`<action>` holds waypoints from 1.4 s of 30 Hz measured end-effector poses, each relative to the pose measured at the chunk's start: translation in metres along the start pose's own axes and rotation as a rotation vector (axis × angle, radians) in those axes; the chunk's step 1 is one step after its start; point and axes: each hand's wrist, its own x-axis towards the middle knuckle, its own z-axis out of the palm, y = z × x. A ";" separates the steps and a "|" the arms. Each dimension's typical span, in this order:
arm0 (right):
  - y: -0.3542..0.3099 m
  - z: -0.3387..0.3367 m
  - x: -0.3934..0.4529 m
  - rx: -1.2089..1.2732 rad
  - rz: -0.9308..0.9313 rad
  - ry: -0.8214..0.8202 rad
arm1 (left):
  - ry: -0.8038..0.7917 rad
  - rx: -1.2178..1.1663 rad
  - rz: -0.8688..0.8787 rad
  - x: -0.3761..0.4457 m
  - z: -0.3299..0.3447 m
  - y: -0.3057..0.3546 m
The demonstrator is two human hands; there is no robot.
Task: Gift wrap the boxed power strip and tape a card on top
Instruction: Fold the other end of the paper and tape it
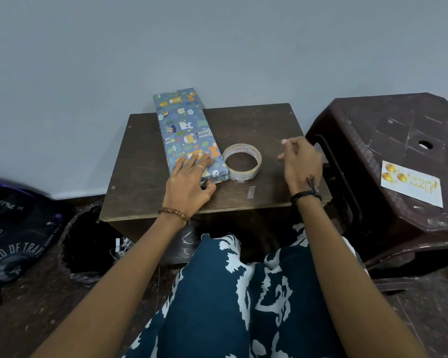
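The long box [184,127], wrapped in blue-grey paper printed with cartoon animals, lies on a small dark wooden table [145,171], its far end past the table's back edge. My left hand [192,177] rests flat on the box's near end, fingers straight, thumb at the end flap. A roll of clear tape [242,162] lies flat just right of the box. A cut strip of tape [251,191] sticks to the table near its front edge. My right hand [301,161] hovers right of the roll, fingers loosely curled and empty. The white birthday card [411,183] lies on the stool at right.
A dark brown plastic stool [388,135] stands right of the table. A black bin [88,244] lined with a bag sits at the lower left, beside a dark backpack [16,241]. A plain wall rises behind the table. My patterned lap is below.
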 end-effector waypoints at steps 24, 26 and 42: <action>-0.032 0.029 -0.015 0.447 -0.424 -0.190 | -0.008 0.013 0.003 0.001 0.001 -0.001; -0.028 0.031 -0.014 0.265 -0.552 -0.322 | -0.009 0.009 0.001 0.001 0.001 0.000; 0.001 0.010 0.009 -0.027 -0.549 -0.437 | -0.015 -0.003 0.003 0.001 0.000 0.000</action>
